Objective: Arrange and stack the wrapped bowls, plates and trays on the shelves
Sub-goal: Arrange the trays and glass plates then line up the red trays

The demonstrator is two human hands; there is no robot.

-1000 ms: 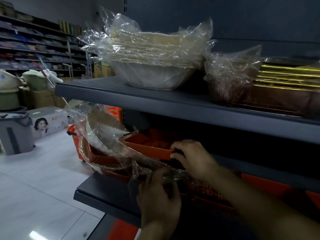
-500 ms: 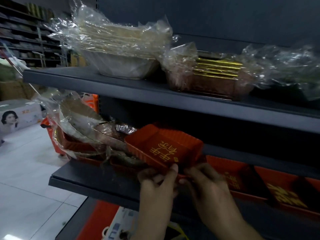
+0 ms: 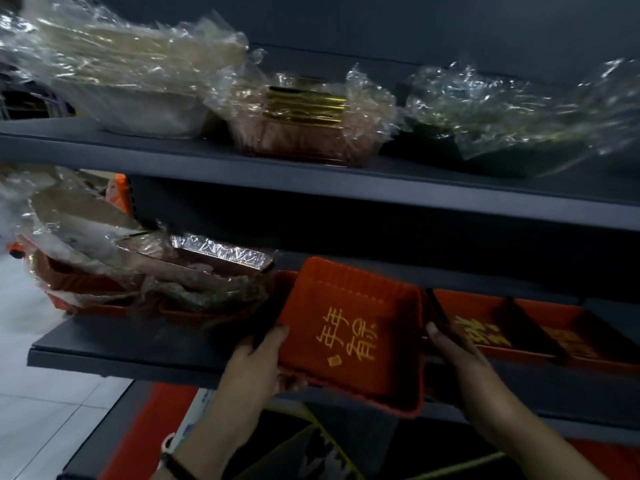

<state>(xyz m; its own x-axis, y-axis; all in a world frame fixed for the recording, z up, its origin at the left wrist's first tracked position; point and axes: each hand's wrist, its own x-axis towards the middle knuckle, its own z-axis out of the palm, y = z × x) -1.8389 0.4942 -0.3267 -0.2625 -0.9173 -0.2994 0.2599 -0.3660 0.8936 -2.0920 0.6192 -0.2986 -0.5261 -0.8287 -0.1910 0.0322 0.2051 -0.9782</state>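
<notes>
A red rectangular tray (image 3: 349, 327) with gold characters is tilted up at the front edge of the lower shelf (image 3: 138, 348). My left hand (image 3: 263, 362) grips its left edge, thumb on the inside. My right hand (image 3: 453, 355) holds its right edge. More red trays (image 3: 519, 327) lie flat on the shelf to the right. Left of the held tray sits a jumbled pile of plastic-wrapped plates and trays (image 3: 138, 268).
The upper shelf (image 3: 311, 181) carries wrapped white bowls (image 3: 138, 84), a wrapped stack of brown and gold trays (image 3: 304, 126) and a wrapped dark bundle (image 3: 512, 123). White floor tiles (image 3: 31, 410) show at the lower left.
The red tray has come out from the wrapped pile and moved right, now tilted up between both hands. The view has swung to the right.
</notes>
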